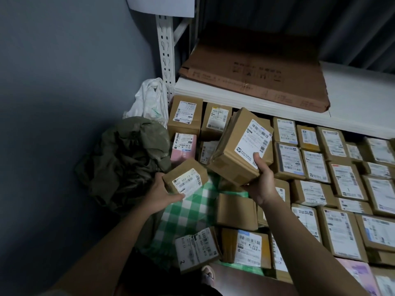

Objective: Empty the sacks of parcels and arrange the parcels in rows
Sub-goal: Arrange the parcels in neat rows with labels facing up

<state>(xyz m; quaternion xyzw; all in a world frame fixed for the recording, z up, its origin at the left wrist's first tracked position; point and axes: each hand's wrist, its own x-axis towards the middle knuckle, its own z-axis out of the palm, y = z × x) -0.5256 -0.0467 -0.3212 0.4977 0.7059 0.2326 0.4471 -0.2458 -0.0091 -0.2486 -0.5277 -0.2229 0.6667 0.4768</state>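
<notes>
Both hands' grips on lifted parcels: left hand (159,194), right hand (261,182).

two hands (159,194), two held parcels (240,146), dozens of parcels in rows (339,229), one green sack (126,159)

Non-task stuff: white slotted rack upright (165,58) at the corner of the grey wall (70,71). White shelf board (352,99) carries a flattened brown cardboard sheet (256,73) with faint print. White paper (162,5) hangs at top, partly cut off. White plastic bag (149,101) bunched beside the upright's foot. Green-and-white checked cloth (188,212) spread on the floor. Pink shoe (207,274) at bottom edge.
</notes>
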